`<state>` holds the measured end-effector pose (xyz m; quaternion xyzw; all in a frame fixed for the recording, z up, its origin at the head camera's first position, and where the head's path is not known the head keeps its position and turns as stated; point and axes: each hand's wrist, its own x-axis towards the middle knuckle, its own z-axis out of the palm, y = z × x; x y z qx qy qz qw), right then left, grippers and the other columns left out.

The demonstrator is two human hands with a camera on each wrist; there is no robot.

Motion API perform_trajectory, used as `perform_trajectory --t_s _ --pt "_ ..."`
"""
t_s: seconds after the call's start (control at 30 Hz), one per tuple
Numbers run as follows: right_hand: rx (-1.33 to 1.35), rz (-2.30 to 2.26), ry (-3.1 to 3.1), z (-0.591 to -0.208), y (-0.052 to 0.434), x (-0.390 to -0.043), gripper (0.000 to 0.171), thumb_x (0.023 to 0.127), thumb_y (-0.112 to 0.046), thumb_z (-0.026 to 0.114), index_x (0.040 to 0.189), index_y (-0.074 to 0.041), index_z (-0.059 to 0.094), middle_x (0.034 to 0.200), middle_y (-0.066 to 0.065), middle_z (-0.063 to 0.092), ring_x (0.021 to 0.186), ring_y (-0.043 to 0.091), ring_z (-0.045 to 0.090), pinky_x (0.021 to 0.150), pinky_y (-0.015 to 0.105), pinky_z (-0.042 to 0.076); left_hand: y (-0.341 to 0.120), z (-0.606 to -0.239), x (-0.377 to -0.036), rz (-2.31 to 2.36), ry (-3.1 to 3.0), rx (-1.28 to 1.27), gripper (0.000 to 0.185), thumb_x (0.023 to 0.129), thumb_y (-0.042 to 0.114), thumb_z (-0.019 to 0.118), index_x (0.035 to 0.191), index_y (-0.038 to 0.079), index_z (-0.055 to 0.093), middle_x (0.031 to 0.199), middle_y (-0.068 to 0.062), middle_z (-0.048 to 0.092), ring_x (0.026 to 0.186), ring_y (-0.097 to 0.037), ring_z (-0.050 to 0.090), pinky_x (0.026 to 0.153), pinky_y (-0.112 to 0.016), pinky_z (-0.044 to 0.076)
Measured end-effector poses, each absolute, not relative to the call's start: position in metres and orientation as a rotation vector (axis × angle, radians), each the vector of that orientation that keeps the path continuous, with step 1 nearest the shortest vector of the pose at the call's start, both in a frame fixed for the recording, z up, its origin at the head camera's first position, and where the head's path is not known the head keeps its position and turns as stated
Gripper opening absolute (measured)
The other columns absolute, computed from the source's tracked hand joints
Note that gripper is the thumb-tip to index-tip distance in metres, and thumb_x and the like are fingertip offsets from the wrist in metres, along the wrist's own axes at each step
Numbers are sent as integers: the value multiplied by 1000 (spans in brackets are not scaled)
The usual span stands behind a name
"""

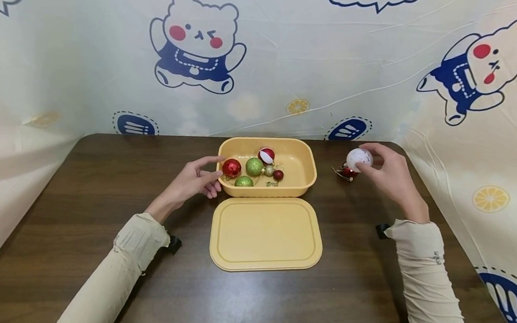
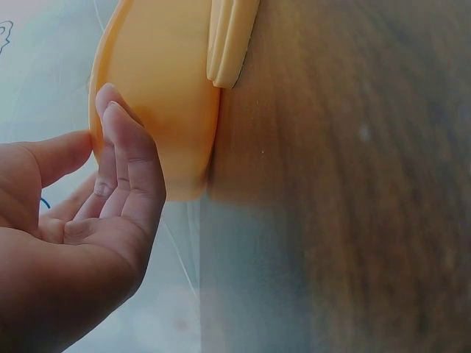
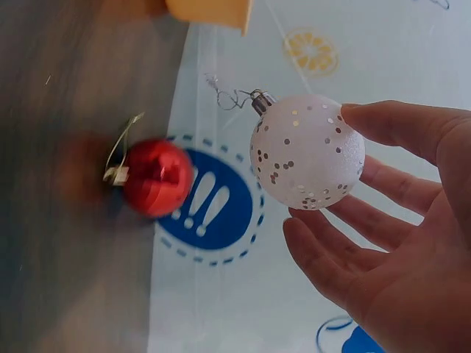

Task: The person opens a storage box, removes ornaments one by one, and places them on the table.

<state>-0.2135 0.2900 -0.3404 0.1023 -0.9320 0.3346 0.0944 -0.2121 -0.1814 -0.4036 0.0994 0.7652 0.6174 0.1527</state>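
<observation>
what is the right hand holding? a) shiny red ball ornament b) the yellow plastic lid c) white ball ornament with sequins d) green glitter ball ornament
c: the right hand grips the white ball ornament with sequins in its fingertips above the dark wooden table, to the right of the yellow plastic tub; a small red ball ornament lies on the table below it, not in the hand.
</observation>
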Motion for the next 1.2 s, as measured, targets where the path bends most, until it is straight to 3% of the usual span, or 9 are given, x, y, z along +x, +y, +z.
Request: perform_trajectory --t_s 0.1,0.23,0.37,0.57,0.67,0.73,0.8,0.97,1.2 --pt "278 973 -2779 -343 300 -214 42 93 -21 72 130 -3 61 127 21 61 104 38 65 84 29 54 -182 -404 -212 1769 2196 278 50 103 16 57 150 12 42 83 -22 67 63 -22 65 63 -34 60" --pt "266 948 -2793 -346 309 -216 43 94 -21 72 130 -2 60 128 22 60 103 38 65 74 8 41 -182 -404 -211 1770 2192 271 50 103 16 57 150 13 42 85 -26 67 64 -22 65 63 -34 60" --pt "265 936 -2802 -348 314 -217 43 94 -19 71 131 0 60 128 24 60 101 38 63 75 15 45 -183 -404 -211 1770 2192 272 50 102 17 58 150 13 42 88 -31 65 64 -22 65 63 -34 60" --pt "270 929 -2826 -352 322 -219 41 94 -15 71 129 3 60 127 26 59 99 37 62 73 13 44 -183 -406 -212 1767 2199 278 50 103 16 57 150 12 41 84 -24 67 64 -22 65 63 -34 60" --pt "269 925 -2841 -355 326 -221 40 94 -14 71 128 4 61 127 27 59 101 39 59 82 30 51 -182 -406 -212 1772 2198 284 50 103 17 57 150 12 42 83 -23 67 63 -22 65 62 -34 60" --pt "264 910 -2850 -358 327 -222 39 94 -14 71 127 4 61 127 29 58 103 40 56 86 46 50 -183 -406 -212 1776 2198 288 50 103 18 58 150 12 42 83 -23 67 63 -22 65 62 -34 60" --pt "262 888 -2864 -362 328 -223 39 93 -15 71 126 4 62 126 29 58 103 40 54 86 54 47 -183 -406 -212 1775 2200 295 51 102 19 58 150 12 42 83 -23 67 63 -21 65 62 -34 60" --pt "243 852 -2905 -370 328 -227 38 94 -17 69 125 3 62 122 30 60 100 39 55 83 54 48 -183 -405 -211 1771 2202 292 52 102 21 59 150 14 42 83 -21 68 63 -21 65 62 -34 60" --pt "208 896 -2979 -377 332 -229 41 97 -19 65 131 3 58 128 31 58 105 41 56 89 57 50 -182 -403 -211 1760 2211 286 53 102 21 59 151 13 41 84 -22 67 64 -22 65 62 -34 60"
